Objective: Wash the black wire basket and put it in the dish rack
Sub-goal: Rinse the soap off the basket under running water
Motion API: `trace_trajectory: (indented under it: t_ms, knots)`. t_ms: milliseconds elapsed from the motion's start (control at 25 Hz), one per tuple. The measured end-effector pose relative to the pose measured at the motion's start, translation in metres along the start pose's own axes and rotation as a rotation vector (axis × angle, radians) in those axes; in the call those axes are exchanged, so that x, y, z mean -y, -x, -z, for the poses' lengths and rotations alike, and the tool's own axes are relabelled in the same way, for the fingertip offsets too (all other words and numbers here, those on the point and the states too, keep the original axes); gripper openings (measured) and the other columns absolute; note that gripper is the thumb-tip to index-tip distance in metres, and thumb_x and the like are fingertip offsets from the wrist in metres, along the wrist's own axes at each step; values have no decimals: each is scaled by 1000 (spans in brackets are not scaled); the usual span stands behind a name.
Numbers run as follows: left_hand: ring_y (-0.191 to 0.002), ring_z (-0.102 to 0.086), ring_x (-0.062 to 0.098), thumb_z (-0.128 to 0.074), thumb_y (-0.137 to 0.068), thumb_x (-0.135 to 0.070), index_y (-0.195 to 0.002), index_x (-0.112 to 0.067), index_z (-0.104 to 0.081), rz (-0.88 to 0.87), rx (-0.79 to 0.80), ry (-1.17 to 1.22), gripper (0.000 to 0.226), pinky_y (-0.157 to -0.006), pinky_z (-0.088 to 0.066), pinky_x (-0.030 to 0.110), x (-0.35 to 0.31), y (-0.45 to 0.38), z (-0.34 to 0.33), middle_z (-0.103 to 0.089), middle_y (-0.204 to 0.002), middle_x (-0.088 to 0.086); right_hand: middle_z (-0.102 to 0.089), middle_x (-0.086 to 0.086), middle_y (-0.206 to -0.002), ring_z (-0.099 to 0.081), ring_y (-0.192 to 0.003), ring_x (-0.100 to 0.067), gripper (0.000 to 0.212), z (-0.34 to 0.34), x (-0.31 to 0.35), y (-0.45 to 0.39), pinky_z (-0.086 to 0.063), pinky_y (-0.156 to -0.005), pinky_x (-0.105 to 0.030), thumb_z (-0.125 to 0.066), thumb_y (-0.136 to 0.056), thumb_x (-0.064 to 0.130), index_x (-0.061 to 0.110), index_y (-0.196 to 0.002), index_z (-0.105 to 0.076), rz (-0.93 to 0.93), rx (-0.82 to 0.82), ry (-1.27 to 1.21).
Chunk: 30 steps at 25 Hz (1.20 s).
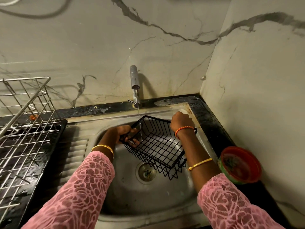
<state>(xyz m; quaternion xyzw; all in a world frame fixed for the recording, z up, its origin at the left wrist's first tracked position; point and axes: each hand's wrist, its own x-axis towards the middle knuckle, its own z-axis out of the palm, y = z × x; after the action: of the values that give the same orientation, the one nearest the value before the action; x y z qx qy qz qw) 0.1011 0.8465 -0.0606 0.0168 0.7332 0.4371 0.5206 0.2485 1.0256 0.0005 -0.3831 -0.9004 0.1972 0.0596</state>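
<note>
The black wire basket [159,144] hangs tilted over the steel sink [165,195], its open side facing me. My left hand [123,133] grips its left rim, fingers curled round the wire. My right hand [180,121] grips the far right corner of the rim. A thin stream of water falls from the tap [135,80] onto the basket's left far edge. The metal dish rack [24,129] stands on a black tray at the left of the sink.
A red and green plastic tub [240,164] sits on the dark counter at the right of the sink. The drain [146,172] lies under the basket. Marble walls close off the back and right. A ribbed drainboard [74,154] lies between sink and rack.
</note>
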Motion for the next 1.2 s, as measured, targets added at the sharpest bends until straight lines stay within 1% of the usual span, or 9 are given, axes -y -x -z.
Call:
trace_trajectory:
  t_ms: [160, 280, 320, 600, 680, 760, 840, 1080, 1200]
  knots:
    - [-73, -70, 34, -35, -101, -15, -113, -8, -49, -6, 39, -162, 20, -44, -54, 28, -19, 0, -14, -65, -99, 23, -61, -19, -116, -57, -108, -36, 27, -4, -17, 12, -47, -89, -39, -51, -92, 20, 6, -113, -59, -63, 34, -24]
    - [-97, -66, 42, -38, -99, -15, -117, -1, -54, 53, 88, -301, 27, -76, -56, 45, -22, -4, -20, -66, -105, 22, -62, -18, -115, -58, -107, -35, 28, -9, -25, 23, -48, -87, -37, -51, -91, 21, 6, -112, -61, -72, 85, -24]
    - [-96, -65, 42, -38, -100, -17, -116, 0, -53, 75, 101, -353, 29, -79, -54, 47, -23, -1, -23, -67, -102, 21, -63, -18, -114, -59, -105, -34, 27, -9, -27, 27, -48, -86, -37, -50, -90, 21, 6, -110, -62, -71, 100, -18]
    - [-59, -68, 26, -19, -102, -49, -108, -6, -53, 120, 38, -414, 56, -40, -52, 26, -28, 12, -34, -60, -90, 16, -64, -16, -112, -60, -101, -31, 32, -5, -33, 39, -48, -82, -35, -51, -87, 25, 6, -111, -60, -176, 201, -34]
    - [-68, -65, 26, -22, -101, -50, -113, -1, -57, 103, -34, -432, 61, -47, -55, 29, -26, 11, -26, -62, -91, 17, -62, -16, -116, -59, -106, -32, 34, -6, -30, 41, -47, -86, -35, -51, -88, 24, 5, -114, -59, -172, 228, -50]
    - [-83, -66, 31, -35, -97, -52, -119, 1, -55, 47, -151, -504, 61, -74, -58, 39, -22, 8, -15, -66, -101, 20, -61, -17, -120, -57, -109, -32, 35, -8, -24, 42, -46, -88, -34, -51, -90, 24, 4, -117, -58, -160, 262, -59]
    - [-103, -62, 37, -47, -92, -54, -123, 1, -53, -8, -269, -597, 64, -95, -49, 46, -17, 5, -2, -62, -118, 22, -59, -18, -122, -56, -111, -32, 38, -12, -17, 42, -46, -91, -36, -52, -89, 24, 3, -120, -55, -146, 296, -74]
    - [-101, -64, 36, -52, -90, -54, -119, 3, -55, -52, -381, -707, 64, -91, -52, 42, -12, 13, 15, -65, -114, 22, -58, -19, -122, -56, -110, -33, 37, -17, -5, 40, -47, -95, -40, -50, -89, 23, 2, -119, -55, -136, 355, -115]
    - [-99, -65, 36, -53, -88, -56, -118, 3, -57, -25, -388, -688, 65, -89, -53, 44, -8, 12, 22, -66, -112, 21, -60, -19, -120, -57, -108, -32, 35, -21, -4, 41, -47, -90, -35, -50, -89, 22, 1, -117, -56, -101, 365, -112]
